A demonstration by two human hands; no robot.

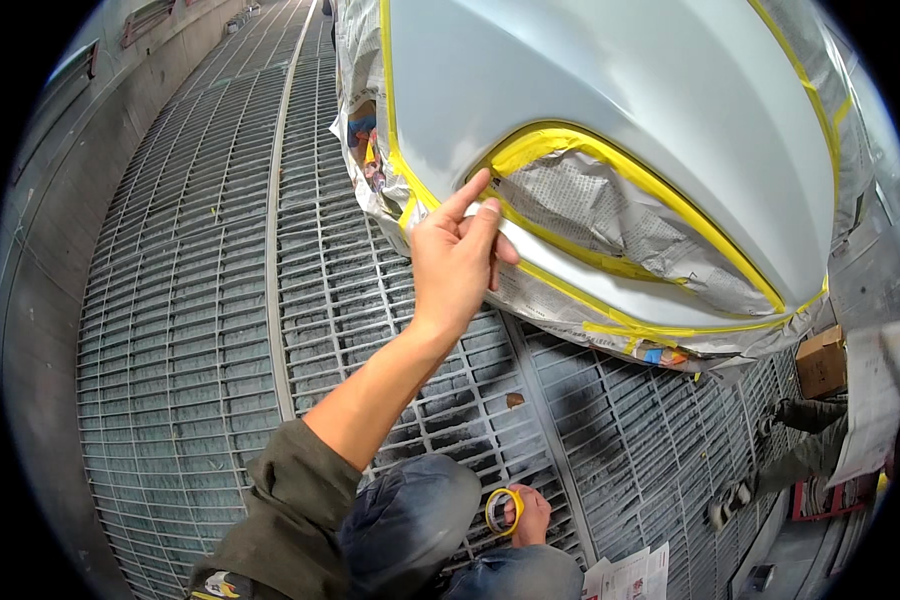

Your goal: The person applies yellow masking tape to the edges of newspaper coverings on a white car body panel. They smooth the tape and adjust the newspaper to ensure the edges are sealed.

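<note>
My left hand (457, 255) reaches up to the corner of an eye-shaped opening in a grey-white car body panel (682, 97). Its index finger is stretched out at the opening's left corner, on or very near the yellow masking tape there; the other fingers are loosely bent and nothing shows in them. Newspaper (570, 202) covers the opening, edged with yellow masking tape (645, 180). Low by my knees, my right hand (532, 517) holds a roll of yellow masking tape (504, 512), with fingers through its core.
Newspaper masking (367, 150) hangs around the panel's lower and left edges. Under me is a metal floor grating (180, 300), with loose newspaper (630, 574) beside my knee. At right are another person's legs (787, 457), a newspaper sheet (870, 405) and a cardboard box (821, 362). A wall (52, 247) runs along the left.
</note>
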